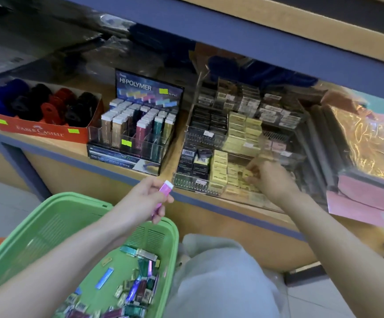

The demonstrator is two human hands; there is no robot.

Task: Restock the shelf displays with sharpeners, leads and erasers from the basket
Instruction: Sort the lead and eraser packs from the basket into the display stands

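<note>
We've got left hand (144, 201) grip pinching pink eraser (165, 190) by shelf (117, 168) front edge, right hand (270, 177) grip pinching yellow box (247, 174) in clear rack (191, 183). Eraser likely light, stiff (hold its long sides).

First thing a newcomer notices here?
The bright green basket at lower left, strewn with small colourful packs. Above it the left hand pinches a pink eraser, while the right hand reaches among yellow boxes in the clear display on the shelf.
</note>
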